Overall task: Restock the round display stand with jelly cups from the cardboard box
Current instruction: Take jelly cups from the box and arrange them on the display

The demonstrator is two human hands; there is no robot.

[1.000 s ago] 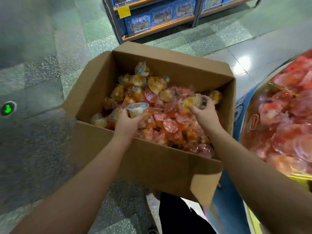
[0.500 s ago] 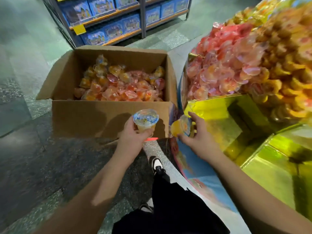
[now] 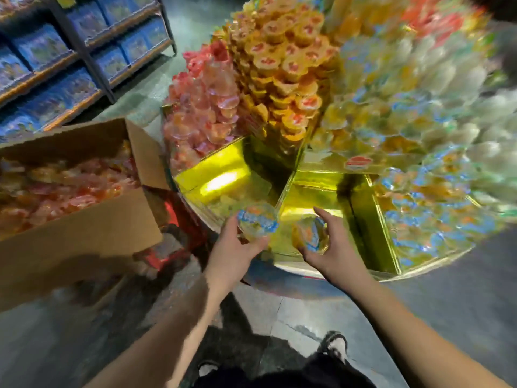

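My left hand [image 3: 233,254] holds a jelly cup with a blue-edged lid [image 3: 257,223] at the near rim of the round display stand [image 3: 321,271]. My right hand [image 3: 330,247] grips a second jelly cup [image 3: 312,233], tilted on its side, over a shiny gold compartment [image 3: 316,189] that holds no cups where I see it. The cardboard box [image 3: 84,242] full of red and orange jelly cups sits to the left, beside the stand. Higher up, the stand's sections are heaped with pink cups [image 3: 207,107], orange cups [image 3: 282,63] and blue-lidded cups [image 3: 436,175].
Shelves with blue boxes [image 3: 70,60] line the far left. A red object [image 3: 179,219] sits low between the box and the stand. My legs and shoes [image 3: 334,344] are on the grey floor below. The view is blurred at the right.
Both hands lifted one cup each out of the box and carried them right to the stand's gold compartments. My view swung right, so the box now sits at the left.
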